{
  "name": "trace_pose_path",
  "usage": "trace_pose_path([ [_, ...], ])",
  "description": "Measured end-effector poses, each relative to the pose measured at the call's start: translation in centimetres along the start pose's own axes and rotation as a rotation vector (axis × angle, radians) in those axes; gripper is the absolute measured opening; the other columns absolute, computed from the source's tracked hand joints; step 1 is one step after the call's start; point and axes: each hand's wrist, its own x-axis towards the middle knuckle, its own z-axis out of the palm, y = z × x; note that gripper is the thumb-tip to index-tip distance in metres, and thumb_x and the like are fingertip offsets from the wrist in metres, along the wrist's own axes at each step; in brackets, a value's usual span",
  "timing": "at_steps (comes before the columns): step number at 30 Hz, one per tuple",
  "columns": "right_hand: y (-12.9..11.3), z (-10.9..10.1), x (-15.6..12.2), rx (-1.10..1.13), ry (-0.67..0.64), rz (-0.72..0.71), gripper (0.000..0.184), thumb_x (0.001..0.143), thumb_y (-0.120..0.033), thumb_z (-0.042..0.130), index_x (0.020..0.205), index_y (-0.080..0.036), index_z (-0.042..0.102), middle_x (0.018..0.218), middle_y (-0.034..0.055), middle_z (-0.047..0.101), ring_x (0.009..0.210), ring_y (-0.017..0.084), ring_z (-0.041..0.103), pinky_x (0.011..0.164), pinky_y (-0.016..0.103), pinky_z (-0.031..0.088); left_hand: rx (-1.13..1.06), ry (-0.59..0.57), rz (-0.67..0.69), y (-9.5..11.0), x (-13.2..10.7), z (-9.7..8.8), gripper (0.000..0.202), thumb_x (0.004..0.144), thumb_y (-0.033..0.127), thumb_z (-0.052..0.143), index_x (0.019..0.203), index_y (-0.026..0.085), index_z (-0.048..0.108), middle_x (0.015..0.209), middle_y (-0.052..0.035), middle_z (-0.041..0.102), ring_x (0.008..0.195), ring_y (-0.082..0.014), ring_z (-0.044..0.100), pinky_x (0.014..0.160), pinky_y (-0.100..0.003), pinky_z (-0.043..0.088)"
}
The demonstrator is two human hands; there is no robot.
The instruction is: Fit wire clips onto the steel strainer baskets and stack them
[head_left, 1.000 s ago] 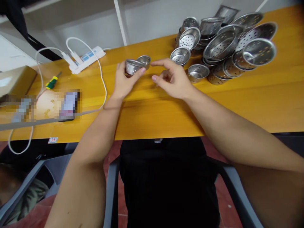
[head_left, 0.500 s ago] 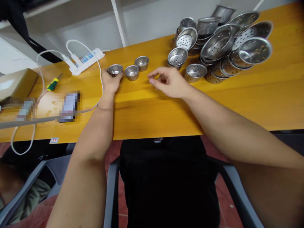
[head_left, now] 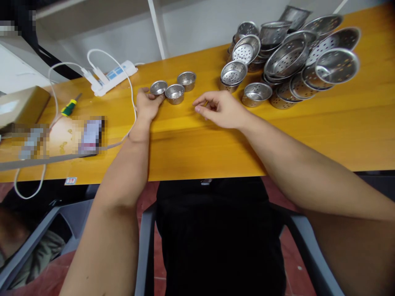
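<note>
My left hand (head_left: 147, 106) is at the near left side of a small steel cup (head_left: 158, 88). Its fingers are apart and the thumb lies by the cup's near edge; touch is hard to make out. Beside that cup, a second small steel cup (head_left: 175, 94) stands upright with its rim close against it, and a third small cup (head_left: 186, 81) is just behind. My right hand (head_left: 220, 109) hovers over the table with fingers loosely bent, thumb and forefinger apart, holding nothing. To its right stands a single perforated steel cup (head_left: 256, 94).
A pile of perforated steel cups and bowls (head_left: 285, 61) fills the table's back right. At left are a white power strip (head_left: 115, 76) with cables, a green-yellow screwdriver (head_left: 69, 107), a blurred phone (head_left: 92, 133) and a cardboard box (head_left: 23, 107). A person sits at lower left.
The leftmost small cup has slid right, up close to its neighbour. My left hand's fingers have loosened from around it. My right hand is nearly unmoved; the view has shifted slightly.
</note>
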Motion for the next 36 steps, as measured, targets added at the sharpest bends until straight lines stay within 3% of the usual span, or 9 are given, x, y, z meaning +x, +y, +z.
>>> trace_pose_path([
  [3, -0.1, 0.0, -0.1, 0.008, -0.004, 0.03, 0.051, 0.116, -0.071, 0.093, 0.135, -0.023, 0.091, 0.105, 0.0094, 0.086, 0.08, 0.024, 0.071, 0.074, 0.04, 0.064, 0.025, -0.044, -0.098, 1.4, -0.4, 0.5, 0.056, 0.091, 0.019, 0.108, 0.126, 0.028, 0.065, 0.121, -0.0067, 0.089, 0.131, -0.0335, 0.092, 0.139, -0.06, 0.068],
  [6, -0.2, 0.1, -0.1, 0.014, -0.01, 0.041, 0.05, 0.116, -0.071, 0.093, 0.135, -0.024, 0.091, 0.107, 0.0097, 0.087, 0.081, 0.024, 0.072, 0.075, 0.041, 0.065, -0.017, -0.124, 0.006, 3.1, -1.3, 0.9, 0.056, 0.087, 0.022, 0.112, 0.123, 0.028, 0.069, 0.14, -0.0123, 0.092, 0.143, -0.0321, 0.089, 0.146, -0.056, 0.065],
  [11, -0.3, 0.1, -0.1, 0.033, -0.02, 0.043, 0.052, 0.115, -0.072, 0.094, 0.134, -0.024, 0.091, 0.107, 0.0092, 0.086, 0.082, 0.024, 0.071, 0.075, 0.04, 0.064, 0.004, -0.289, 0.145, 4.6, -2.8, 1.3, 0.06, 0.081, 0.03, 0.119, 0.123, 0.029, 0.076, 0.154, -0.011, 0.091, 0.153, -0.0336, 0.085, 0.153, -0.059, 0.058],
  [14, -0.2, 0.2, -0.1, 0.044, -0.02, 0.034, 0.049, 0.115, -0.069, 0.093, 0.133, -0.023, 0.091, 0.107, 0.0092, 0.087, 0.081, 0.023, 0.069, 0.073, 0.038, 0.059, 0.018, -0.27, 0.125, 4.4, -2.6, 1.3, 0.057, 0.08, 0.028, 0.12, 0.12, 0.029, 0.079, 0.146, -0.0111, 0.089, 0.146, -0.0343, 0.084, 0.149, -0.06, 0.062],
  [18, 0.0, 0.3, 0.0, 0.056, -0.016, 0.0, 0.049, 0.116, -0.067, 0.093, 0.13, -0.02, 0.09, 0.105, 0.0094, 0.086, 0.081, 0.022, 0.068, 0.072, 0.037, 0.057, 0.013, -0.19, 0.041, 3.9, -1.8, 1.3, 0.046, 0.087, 0.024, 0.115, 0.111, 0.029, 0.075, 0.118, -0.0078, 0.086, 0.124, -0.0306, 0.084, 0.137, -0.058, 0.07],
  [21, 0.1, 0.4, -0.1, 0.063, -0.018, 0.005, 0.05, 0.115, -0.069, 0.094, 0.128, -0.021, 0.089, 0.103, 0.0088, 0.086, 0.08, 0.021, 0.068, 0.072, 0.036, 0.058, -0.02, -0.229, 0.048, 4.2, -2.2, 1.5, 0.042, 0.092, 0.025, 0.11, 0.111, 0.029, 0.073, 0.117, -0.0077, 0.087, 0.121, -0.0289, 0.087, 0.133, -0.055, 0.072],
  [26, 0.1, 0.3, -0.1, 0.099, -0.041, 0.009, 0.049, 0.114, -0.07, 0.094, 0.125, -0.023, 0.09, 0.103, 0.0084, 0.087, 0.079, 0.021, 0.067, 0.07, 0.036, 0.056, -0.036, -0.402, 0.214, 6.1, -5.0, 2.3, 0.031, 0.101, 0.026, 0.102, 0.123, 0.028, 0.08, 0.141, -0.0122, 0.094, 0.137, -0.0299, 0.089, 0.138, -0.055, 0.07],
  [31, 0.2, 0.4, -0.1, 0.127, -0.046, -0.006, 0.05, 0.114, -0.074, 0.092, 0.123, -0.024, 0.089, 0.101, 0.0073, 0.085, 0.081, 0.022, 0.068, 0.073, 0.037, 0.057, 0.008, -0.58, 0.393, 8.3, -7.6, 2.6, 0.033, 0.11, 0.03, 0.095, 0.141, 0.026, 0.084, 0.16, -0.0152, 0.092, 0.161, -0.035, 0.085, 0.149, -0.057, 0.063],
  [36, 0.2, 0.2, -0.2, 0.001, -0.02, 0.028, 0.05, 0.118, -0.074, 0.089, 0.13, -0.025, 0.092, 0.107, 0.0095, 0.086, 0.087, 0.027, 0.074, 0.082, 0.044, 0.065, 0.051, -0.67, 0.417, 8.7, -8.1, 2.6, 0.033, 0.113, 0.027, 0.089, 0.147, 0.026, 0.086, 0.172, -0.0166, 0.088, 0.171, -0.0362, 0.081, 0.152, -0.059, 0.062],
])
